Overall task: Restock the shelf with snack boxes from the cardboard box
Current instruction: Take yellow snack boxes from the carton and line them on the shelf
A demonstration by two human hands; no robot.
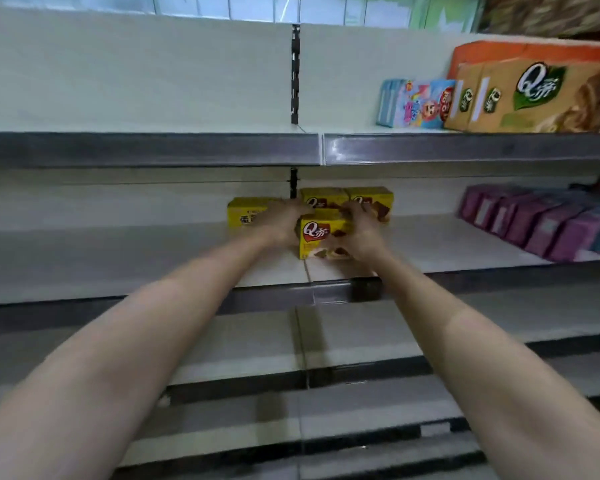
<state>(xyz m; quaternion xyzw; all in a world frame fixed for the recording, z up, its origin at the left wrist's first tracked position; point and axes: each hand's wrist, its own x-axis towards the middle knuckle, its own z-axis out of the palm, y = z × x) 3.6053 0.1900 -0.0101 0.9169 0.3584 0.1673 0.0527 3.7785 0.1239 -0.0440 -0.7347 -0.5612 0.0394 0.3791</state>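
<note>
A yellow snack box (321, 233) with a red Q logo stands on the middle shelf (430, 244). My left hand (282, 220) grips its left side and my right hand (361, 233) grips its right side, fingers curled over the top. Behind it stand three more yellow snack boxes: one at the left (245, 211), one in the middle (321, 197) and one at the right (374, 199). The cardboard box is out of view.
Purple boxes (541, 223) line the right of the middle shelf. On the upper shelf (146, 148) at the right sit a large brown Q-logo carton (534, 95) and a blue-pink box (416, 103). Lower shelves (361, 341) lie below my arms.
</note>
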